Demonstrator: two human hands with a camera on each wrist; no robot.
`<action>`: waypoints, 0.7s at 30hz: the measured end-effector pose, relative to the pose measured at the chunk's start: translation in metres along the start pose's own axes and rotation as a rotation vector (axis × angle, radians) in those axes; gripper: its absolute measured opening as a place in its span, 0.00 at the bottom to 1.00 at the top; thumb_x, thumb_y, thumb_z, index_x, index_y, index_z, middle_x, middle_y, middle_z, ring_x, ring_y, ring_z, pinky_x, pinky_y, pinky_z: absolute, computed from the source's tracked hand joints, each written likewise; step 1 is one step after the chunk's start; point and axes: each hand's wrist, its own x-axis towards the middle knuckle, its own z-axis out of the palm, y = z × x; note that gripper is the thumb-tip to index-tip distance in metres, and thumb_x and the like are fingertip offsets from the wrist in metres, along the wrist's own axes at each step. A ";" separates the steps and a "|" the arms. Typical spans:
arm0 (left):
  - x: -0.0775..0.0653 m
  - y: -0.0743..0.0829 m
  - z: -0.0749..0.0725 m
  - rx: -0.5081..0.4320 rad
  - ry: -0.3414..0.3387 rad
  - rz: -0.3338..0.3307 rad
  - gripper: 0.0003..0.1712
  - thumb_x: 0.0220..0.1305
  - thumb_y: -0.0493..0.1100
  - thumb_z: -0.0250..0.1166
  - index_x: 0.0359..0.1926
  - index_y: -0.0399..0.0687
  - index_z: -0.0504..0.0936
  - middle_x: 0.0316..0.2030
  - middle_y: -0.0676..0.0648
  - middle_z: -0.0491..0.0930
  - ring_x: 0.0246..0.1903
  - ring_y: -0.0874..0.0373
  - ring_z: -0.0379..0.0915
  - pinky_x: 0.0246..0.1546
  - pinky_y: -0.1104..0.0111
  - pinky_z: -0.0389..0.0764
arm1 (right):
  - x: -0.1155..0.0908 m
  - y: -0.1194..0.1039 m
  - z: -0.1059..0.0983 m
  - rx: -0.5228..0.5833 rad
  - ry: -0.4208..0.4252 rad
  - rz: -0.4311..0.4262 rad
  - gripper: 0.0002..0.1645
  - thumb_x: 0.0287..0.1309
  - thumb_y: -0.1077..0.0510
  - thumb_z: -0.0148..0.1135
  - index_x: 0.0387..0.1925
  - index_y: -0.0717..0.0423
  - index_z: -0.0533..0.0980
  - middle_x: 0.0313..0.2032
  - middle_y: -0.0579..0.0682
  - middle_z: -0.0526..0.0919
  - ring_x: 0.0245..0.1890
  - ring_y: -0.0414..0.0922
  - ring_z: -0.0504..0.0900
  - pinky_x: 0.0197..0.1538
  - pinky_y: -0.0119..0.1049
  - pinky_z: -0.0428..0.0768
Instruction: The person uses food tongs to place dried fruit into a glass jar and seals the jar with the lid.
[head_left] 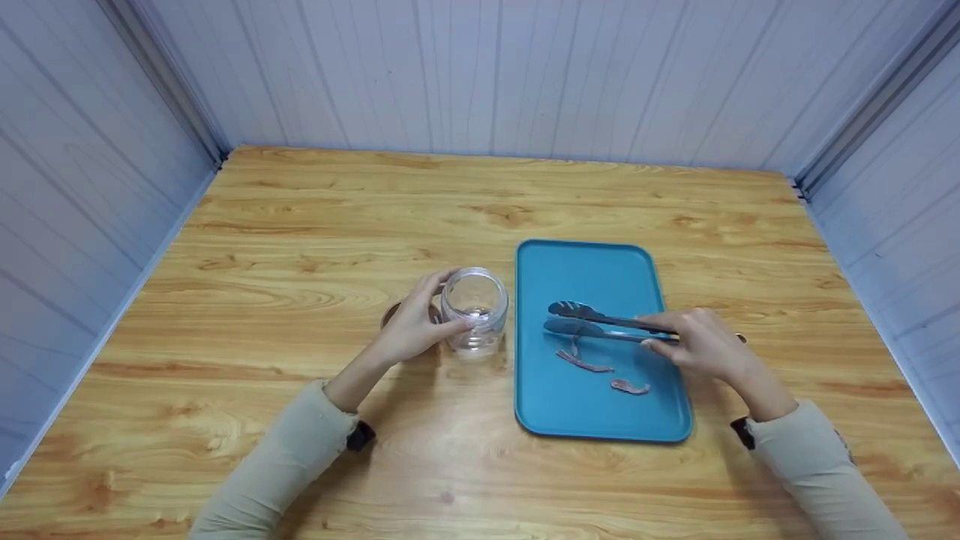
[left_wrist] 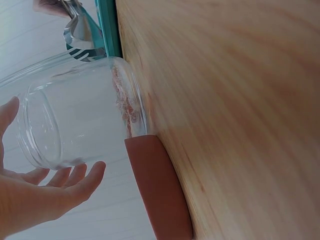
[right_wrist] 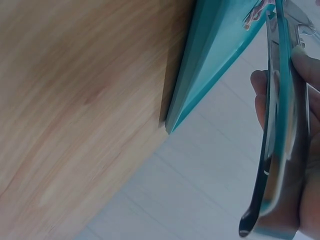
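My left hand holds a clear glass jar, thumb on its near side and fingers behind it, close to the mouth. In the left wrist view, reddish-brown bits show low in the jar. My right hand grips metal tongs between thumb and fingers, over a blue tray. The tongs' two ends stand slightly apart. A thin strip shows right at the lower end. Below it on the tray lie a long brownish-pink strip and a shorter, curled one.
A low, round, reddish-brown piece stands beside the jar, mostly behind my left hand in the head view. The wood-grain table is walled by white panels at the back and both sides.
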 end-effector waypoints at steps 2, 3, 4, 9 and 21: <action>0.000 0.000 0.000 0.001 0.001 -0.001 0.40 0.49 0.37 0.67 0.61 0.32 0.58 0.52 0.36 0.62 0.36 0.48 0.64 0.38 0.53 0.70 | 0.000 0.000 0.000 -0.007 0.001 0.000 0.18 0.48 0.60 0.65 0.43 0.60 0.78 0.31 0.51 0.81 0.14 0.35 0.64 0.15 0.28 0.62; 0.000 0.000 0.000 0.001 0.000 0.000 0.40 0.49 0.36 0.67 0.61 0.32 0.58 0.52 0.36 0.62 0.36 0.48 0.64 0.38 0.53 0.70 | 0.000 0.000 0.000 -0.010 0.004 -0.003 0.17 0.48 0.60 0.65 0.43 0.61 0.78 0.31 0.51 0.81 0.14 0.34 0.64 0.15 0.28 0.61; 0.000 0.000 0.000 0.001 0.000 0.000 0.39 0.49 0.36 0.67 0.61 0.32 0.58 0.52 0.36 0.62 0.36 0.48 0.64 0.38 0.53 0.70 | 0.000 0.001 0.001 -0.013 0.006 -0.004 0.17 0.48 0.61 0.65 0.42 0.61 0.79 0.31 0.52 0.81 0.14 0.34 0.63 0.15 0.28 0.61; 0.000 0.000 0.000 0.001 0.001 0.007 0.40 0.49 0.36 0.67 0.61 0.31 0.58 0.52 0.35 0.62 0.37 0.47 0.64 0.38 0.53 0.69 | -0.001 0.003 0.002 -0.013 0.020 -0.005 0.15 0.48 0.62 0.64 0.41 0.61 0.79 0.29 0.51 0.81 0.13 0.33 0.62 0.14 0.28 0.60; 0.008 -0.025 0.004 -0.003 0.012 0.026 0.41 0.48 0.39 0.68 0.61 0.34 0.58 0.54 0.34 0.61 0.46 0.46 0.60 0.44 0.53 0.66 | -0.002 0.006 0.006 0.015 0.062 -0.008 0.13 0.48 0.63 0.64 0.39 0.61 0.80 0.20 0.42 0.77 0.11 0.31 0.61 0.14 0.28 0.62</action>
